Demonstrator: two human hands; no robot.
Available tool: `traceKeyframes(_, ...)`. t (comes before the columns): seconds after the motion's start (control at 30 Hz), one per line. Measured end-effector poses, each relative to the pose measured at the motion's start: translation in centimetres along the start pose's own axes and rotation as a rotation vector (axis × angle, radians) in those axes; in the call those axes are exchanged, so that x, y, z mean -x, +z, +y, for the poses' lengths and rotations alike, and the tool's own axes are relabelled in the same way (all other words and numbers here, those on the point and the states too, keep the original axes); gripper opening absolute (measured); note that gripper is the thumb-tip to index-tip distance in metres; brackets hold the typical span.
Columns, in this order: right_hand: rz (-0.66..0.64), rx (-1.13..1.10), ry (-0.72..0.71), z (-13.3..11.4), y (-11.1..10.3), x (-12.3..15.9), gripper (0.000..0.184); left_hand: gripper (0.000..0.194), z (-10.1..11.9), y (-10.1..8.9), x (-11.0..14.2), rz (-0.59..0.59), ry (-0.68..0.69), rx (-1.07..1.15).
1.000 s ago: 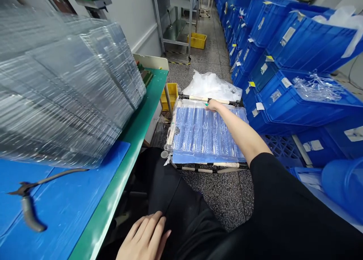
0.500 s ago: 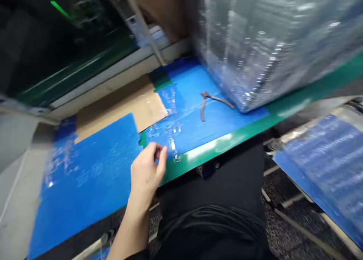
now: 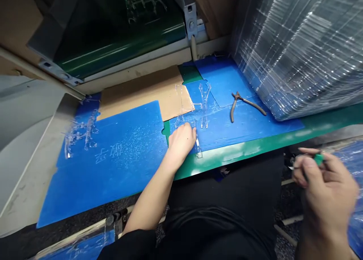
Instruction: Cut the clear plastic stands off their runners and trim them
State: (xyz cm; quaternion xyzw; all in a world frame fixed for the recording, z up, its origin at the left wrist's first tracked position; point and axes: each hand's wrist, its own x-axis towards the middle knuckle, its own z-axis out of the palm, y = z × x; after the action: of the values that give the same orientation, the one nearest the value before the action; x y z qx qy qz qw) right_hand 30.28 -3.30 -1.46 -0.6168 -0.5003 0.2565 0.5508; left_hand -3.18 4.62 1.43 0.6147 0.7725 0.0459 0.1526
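My left hand [image 3: 180, 145] rests on the blue mat [image 3: 119, 165] at the bench's front edge, its fingers pinching a clear plastic moulded piece [image 3: 197, 144]. Several similar transparent pieces [image 3: 204, 105] lie just beyond it, partly over a cardboard sheet [image 3: 141, 91]. My right hand [image 3: 323, 180] hangs off the bench at the lower right, shut on a small green-handled tool [image 3: 319, 159] with a thin metal tip. Side-cutting pliers [image 3: 241, 105] with brown handles lie on the mat between my hands, nearer the tall stack of clear plastic trays [image 3: 297, 52].
Loose clear plastic scraps [image 3: 81, 133] lie on the mat's left part. The green bench edge [image 3: 235, 154] runs in front of my lap. A blue-backed tray of clear mouldings [image 3: 353, 154] sits at the right edge. A metal-bracketed green panel [image 3: 119, 36] stands behind the bench.
The view has swung from the aisle of blue crates to the bench. My left hand has moved from my lap onto the clear piece. My right hand has left the tray and now holds the tool nearer me.
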Motion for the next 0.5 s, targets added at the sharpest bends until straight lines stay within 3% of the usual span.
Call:
traceKeyframes(0.07, -0.085, -0.056, 0.078, -1.4, 1.9, 1.1, 0.021, 0.022, -1.4, 0.5, 0.5, 0.017, 0.034, 0.056)
traceKeyframes(0.13, -0.218, -0.072, 0.119, -2.5, 3.5, 1.7, 0.021, 0.02, -2.7, 0.6, 1.9, 0.035, 0.074, 0.258)
traceKeyframes(0.2, -0.325, -0.092, 0.136, -3.2, 4.7, 2.1, 0.023, 0.02, -3.7, 0.7, 3.9, 0.004, 0.143, 0.681)
traceKeyframes(0.27, -0.407, -0.131, 0.158, -3.6, 5.7, 2.4, 0.026, 0.022, -4.2, 0.8, 6.1, -0.098, 0.227, 1.142)
traceKeyframes(0.33, -0.521, -0.147, 0.148, -4.1, 6.6, 2.5, 0.026, 0.024, -4.6, 1.1, 7.9, -0.174, 0.288, 1.398)
traceKeyframes(0.4, -0.632, -0.11, 0.066, -4.7, 7.5, 2.5, 0.024, 0.022, -5.0, 1.7, 9.0, -0.155, 0.322, 1.463)
traceKeyframes(0.5, -0.755, 0.017, -0.158, -6.0, 8.4, 2.0, 0.022, 0.02, -5.9, 2.6, 9.6, -0.056, 0.433, 1.335)
